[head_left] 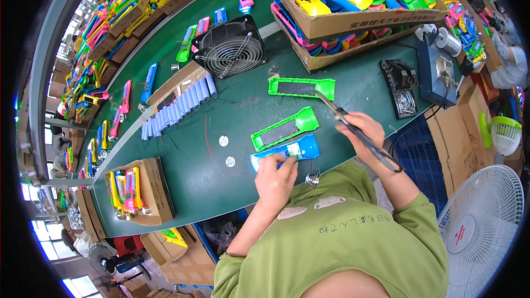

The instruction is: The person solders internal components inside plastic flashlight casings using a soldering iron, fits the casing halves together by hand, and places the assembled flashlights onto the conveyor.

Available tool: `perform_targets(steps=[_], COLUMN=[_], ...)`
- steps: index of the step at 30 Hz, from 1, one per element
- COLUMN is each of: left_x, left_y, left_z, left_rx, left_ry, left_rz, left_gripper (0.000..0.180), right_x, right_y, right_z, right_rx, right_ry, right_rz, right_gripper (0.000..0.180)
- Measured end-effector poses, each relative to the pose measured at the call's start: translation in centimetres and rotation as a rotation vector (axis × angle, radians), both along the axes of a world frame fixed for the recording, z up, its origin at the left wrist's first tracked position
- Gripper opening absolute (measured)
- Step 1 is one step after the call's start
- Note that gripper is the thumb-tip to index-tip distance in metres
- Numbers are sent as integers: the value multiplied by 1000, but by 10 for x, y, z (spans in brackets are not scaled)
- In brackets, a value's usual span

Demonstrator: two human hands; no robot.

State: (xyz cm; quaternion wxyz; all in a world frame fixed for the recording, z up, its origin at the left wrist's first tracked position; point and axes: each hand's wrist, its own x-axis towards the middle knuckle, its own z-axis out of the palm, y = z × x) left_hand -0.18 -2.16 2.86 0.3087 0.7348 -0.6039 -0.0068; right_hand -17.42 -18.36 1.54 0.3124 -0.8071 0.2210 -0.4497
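Blue case (pixel 310 147) lies on the worktop (pixel 193 176) on the near side of the lower green case (pixel 284 128), left hand (pixel 276 181) touching it, grip too hidden to tell, right hand (pixel 364 135) gripping a long tool (pixel 338 111), and a sideways tug could strain the thin wire (pixel 311 164).

We see a blue plastic housing (pixel 311 144), lying slightly aslant near the edge of the table (pixel 187 187), its small circuit board (pixel 294 150) exposed; we note a dark, slender tool (pixel 373 147) held diagonally, tip forward-left.
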Motion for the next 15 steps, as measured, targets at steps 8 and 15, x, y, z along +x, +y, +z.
perform_targets(steps=[8,15], left_x=[88,67], left_y=[-39,10], left_z=[-21,-29], left_rx=[267,-80], left_ry=[-19,-21], left_rz=[218,253], left_gripper=[37,30], right_x=[36,16], right_y=[-52,-39], right_z=[-17,-19], right_rx=[-406,-297], right_ry=[339,416], right_rz=[165,147], right_gripper=[43,46])
